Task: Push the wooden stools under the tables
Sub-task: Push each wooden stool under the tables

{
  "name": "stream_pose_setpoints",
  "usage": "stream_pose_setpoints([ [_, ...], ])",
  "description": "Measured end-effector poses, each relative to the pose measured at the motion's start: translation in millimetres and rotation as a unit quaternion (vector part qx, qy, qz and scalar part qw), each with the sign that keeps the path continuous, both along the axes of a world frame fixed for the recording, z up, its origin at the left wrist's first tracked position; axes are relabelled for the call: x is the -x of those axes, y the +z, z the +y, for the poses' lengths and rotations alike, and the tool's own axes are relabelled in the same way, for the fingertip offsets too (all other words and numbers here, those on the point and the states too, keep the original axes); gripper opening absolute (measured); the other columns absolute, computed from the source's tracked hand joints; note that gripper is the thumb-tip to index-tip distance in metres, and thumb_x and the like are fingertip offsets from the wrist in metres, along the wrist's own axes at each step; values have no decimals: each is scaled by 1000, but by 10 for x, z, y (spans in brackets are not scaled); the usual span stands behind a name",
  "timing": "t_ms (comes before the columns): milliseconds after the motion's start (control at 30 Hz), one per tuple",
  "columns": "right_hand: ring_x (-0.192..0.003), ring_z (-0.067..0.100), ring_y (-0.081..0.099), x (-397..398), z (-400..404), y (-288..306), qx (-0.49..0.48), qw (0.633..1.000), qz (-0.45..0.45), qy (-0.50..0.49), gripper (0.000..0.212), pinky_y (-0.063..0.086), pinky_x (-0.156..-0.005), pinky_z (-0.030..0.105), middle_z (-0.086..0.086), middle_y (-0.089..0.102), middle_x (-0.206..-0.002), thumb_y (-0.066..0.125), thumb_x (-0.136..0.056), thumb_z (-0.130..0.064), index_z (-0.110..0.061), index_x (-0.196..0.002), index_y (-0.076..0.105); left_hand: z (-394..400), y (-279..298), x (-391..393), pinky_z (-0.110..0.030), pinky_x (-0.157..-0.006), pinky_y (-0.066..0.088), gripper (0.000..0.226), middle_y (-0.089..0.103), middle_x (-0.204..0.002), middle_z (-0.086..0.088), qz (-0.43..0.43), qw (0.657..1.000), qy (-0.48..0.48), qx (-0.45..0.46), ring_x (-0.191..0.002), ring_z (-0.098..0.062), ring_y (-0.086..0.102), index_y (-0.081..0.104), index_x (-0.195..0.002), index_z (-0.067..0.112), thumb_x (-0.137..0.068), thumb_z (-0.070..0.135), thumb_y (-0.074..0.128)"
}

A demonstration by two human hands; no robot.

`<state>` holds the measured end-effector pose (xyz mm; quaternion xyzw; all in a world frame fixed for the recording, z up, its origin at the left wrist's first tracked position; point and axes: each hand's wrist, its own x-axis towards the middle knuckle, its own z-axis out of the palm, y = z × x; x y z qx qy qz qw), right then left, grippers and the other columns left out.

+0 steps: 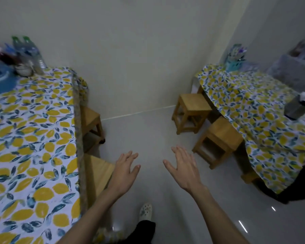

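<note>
A pale tiled floor [148,138] runs between two tables in lemon-print cloths, the left table [33,138] and the right table [262,120]. Both hands, the left hand [124,170] and the right hand [184,167], hover over the aisle with fingers spread, holding nothing. Two stools on the left, the near one [97,173] and the far one [92,118], sit partly under the table; on the right, the far stool [192,111] stands mostly out and the near stool [220,140] is partly under.

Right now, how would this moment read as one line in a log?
left hand open, empty | right hand open, empty | far right stool fully out | near right stool partly under | left stools mostly tucked
</note>
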<state>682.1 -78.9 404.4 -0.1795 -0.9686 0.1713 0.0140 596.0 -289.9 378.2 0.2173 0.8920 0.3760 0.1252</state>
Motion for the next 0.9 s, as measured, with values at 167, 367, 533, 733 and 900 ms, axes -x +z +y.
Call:
stream_pose_setpoints([
  [167, -148, 16, 12, 959, 628, 38, -6, 998, 9, 67, 68, 0, -121, 39, 1, 24, -159, 31, -94, -63, -23, -149, 27, 531, -6, 765, -32, -117, 11, 48, 28, -155, -3, -13, 997, 66, -27, -145, -23, 18, 40, -142, 20, -97, 32, 49],
  [367, -146, 18, 20, 2173, 1250, 175, -17, 992, 45, 116, 77, 5, -119, 37, 0, 35, -154, 24, -86, -70, -22, -145, 36, 978, 103, 1637, -27, -115, 9, 49, 25, -157, 0, -14, 993, 113, -42, -146, -19, 15, 38, -143, 20, -97, 33, 47],
  [533, -145, 22, 24, 3248, 1580, 137, -14, 984, 29, 175, 87, 13, -120, 44, 4, 36, -154, 17, -79, -74, -19, -144, 39, 1195, 24, 2321, -29, -116, 9, 50, 22, -157, 5, -11, 984, 176, -27, -147, -20, 11, 35, -145, 20, -98, 33, 46],
  [733, -148, 20, 17, 4735, 1819, 109, -33, 950, 18, 311, 84, 5, -120, 39, 3, 29, -157, 20, -82, -72, -20, -147, 34, 1358, -221, 3208, -37, -118, 11, 49, 26, -156, 4, -23, 953, 301, -32, -147, -21, 12, 39, -143, 20, -97, 33, 48],
  [900, -147, 21, 19, 5884, 1883, 110, -48, 905, 9, 422, 92, 7, -121, 41, 3, 31, -157, 12, -77, -76, -20, -146, 35, 1530, -278, 3769, -42, -119, 12, 50, 22, -156, 7, -22, 910, 412, -45, -147, -19, 8, 36, -144, 24, -97, 36, 45],
])
